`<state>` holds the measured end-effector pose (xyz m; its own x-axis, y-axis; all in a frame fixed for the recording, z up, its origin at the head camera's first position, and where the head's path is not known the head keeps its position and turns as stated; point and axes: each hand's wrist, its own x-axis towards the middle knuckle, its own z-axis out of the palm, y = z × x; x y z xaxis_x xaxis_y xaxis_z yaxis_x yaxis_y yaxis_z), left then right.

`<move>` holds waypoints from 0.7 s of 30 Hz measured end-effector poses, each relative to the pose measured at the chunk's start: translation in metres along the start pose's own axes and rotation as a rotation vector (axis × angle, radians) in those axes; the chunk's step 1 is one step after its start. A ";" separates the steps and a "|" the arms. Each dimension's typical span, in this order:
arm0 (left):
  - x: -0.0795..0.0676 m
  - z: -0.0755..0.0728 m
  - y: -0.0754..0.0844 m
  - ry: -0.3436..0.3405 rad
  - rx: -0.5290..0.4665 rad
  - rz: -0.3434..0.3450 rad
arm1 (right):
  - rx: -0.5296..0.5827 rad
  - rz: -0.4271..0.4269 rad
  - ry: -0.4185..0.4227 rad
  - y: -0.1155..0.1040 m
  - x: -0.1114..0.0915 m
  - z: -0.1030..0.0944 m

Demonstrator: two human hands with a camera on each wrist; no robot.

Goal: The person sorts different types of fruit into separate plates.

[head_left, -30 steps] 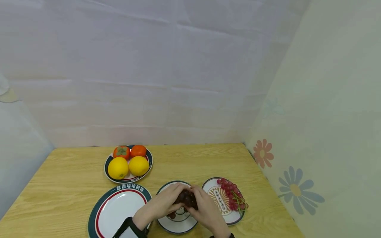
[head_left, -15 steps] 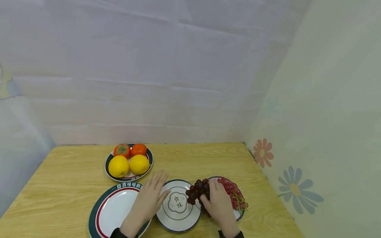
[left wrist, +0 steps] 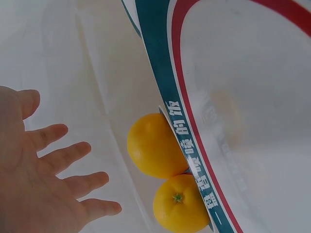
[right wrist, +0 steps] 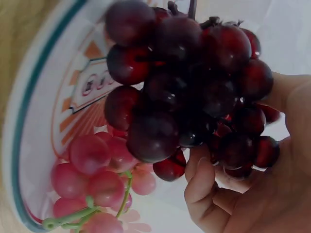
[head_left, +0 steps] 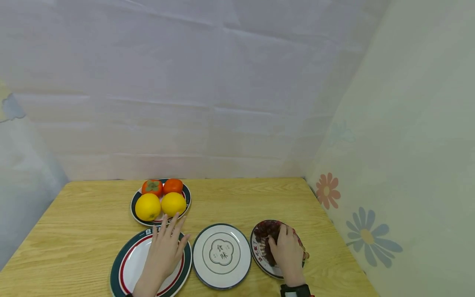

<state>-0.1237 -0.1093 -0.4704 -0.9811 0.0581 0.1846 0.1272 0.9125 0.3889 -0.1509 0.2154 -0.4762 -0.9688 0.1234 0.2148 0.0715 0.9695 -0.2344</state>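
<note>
My right hand (head_left: 288, 253) grips a bunch of dark red grapes (right wrist: 167, 87) at the small patterned plate (head_left: 259, 264) on the right. In the right wrist view its fingers curl into the bunch, which overlaps a bunch of pink grapes (right wrist: 104, 189) with green stems on that plate. From the head, the pink grapes are mostly hidden behind the hand and the dark bunch (head_left: 267, 231). With fingers spread and nothing in it, my left hand (head_left: 163, 253) is over the large green-rimmed plate (head_left: 120, 270). Its palm and straight fingers also show in the left wrist view.
A bare white plate (head_left: 222, 274) with a printed centre sits between the large plate and the right plate. Behind the large plate, a dark-rimmed plate (head_left: 134, 216) bears two yellow round fruits (head_left: 147, 207) and two persimmons (head_left: 172, 186). A patterned sheet (head_left: 408, 165) hangs along the right side.
Both hands were together on the dark grapes over the middle plate. The right hand has carried the bunch right to the pink grapes' plate; the left let go and moved left.
</note>
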 end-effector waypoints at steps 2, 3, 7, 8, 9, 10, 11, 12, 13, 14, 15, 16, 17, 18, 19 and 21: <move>0.000 0.000 -0.001 -0.003 0.003 -0.006 | -0.004 -0.010 0.015 0.002 0.000 0.004; 0.000 0.000 -0.001 -0.003 0.002 -0.007 | -0.012 -0.018 0.021 0.002 0.000 0.006; 0.000 0.001 -0.001 -0.006 -0.006 -0.013 | -0.054 -0.053 0.028 0.003 -0.002 0.010; 0.000 0.001 -0.001 -0.008 -0.009 -0.016 | -0.060 -0.055 0.025 0.002 -0.003 0.010; -0.001 0.002 -0.002 -0.010 -0.014 -0.018 | -0.063 -0.055 0.022 0.002 -0.004 0.010; -0.001 0.002 -0.002 -0.013 -0.020 -0.022 | -0.063 -0.055 0.019 0.001 -0.004 0.009; -0.001 0.002 -0.002 -0.015 -0.025 -0.023 | -0.060 -0.054 0.018 0.000 -0.005 0.008; -0.001 0.002 -0.003 -0.017 -0.031 -0.024 | -0.057 -0.057 0.019 -0.001 -0.006 0.007; -0.001 0.002 -0.003 -0.017 -0.036 -0.025 | -0.050 -0.064 0.024 -0.002 -0.007 0.006; -0.001 0.002 -0.004 -0.019 -0.039 -0.025 | -0.042 -0.076 0.031 -0.003 -0.008 0.004; -0.001 0.002 -0.004 -0.021 -0.043 -0.024 | -0.035 -0.094 0.039 -0.004 -0.009 0.002; -0.001 0.002 -0.005 -0.023 -0.043 -0.024 | -0.028 -0.118 0.052 -0.006 -0.010 0.000; -0.001 0.002 -0.005 -0.025 -0.043 -0.024 | -0.016 -0.149 0.068 -0.008 -0.011 -0.002; -0.001 0.001 -0.005 -0.025 -0.043 -0.025 | -0.007 -0.184 0.087 -0.010 -0.011 -0.003; -0.001 0.001 -0.005 -0.026 -0.042 -0.027 | 0.001 -0.217 0.101 -0.013 -0.012 -0.004; 0.000 -0.001 -0.005 -0.030 -0.041 -0.035 | 0.019 -0.283 0.125 -0.019 -0.014 -0.006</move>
<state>-0.1242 -0.1143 -0.4719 -0.9889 0.0394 0.1435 0.0983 0.8967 0.4316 -0.1372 0.1963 -0.4689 -0.9127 -0.1246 0.3891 -0.2027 0.9650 -0.1664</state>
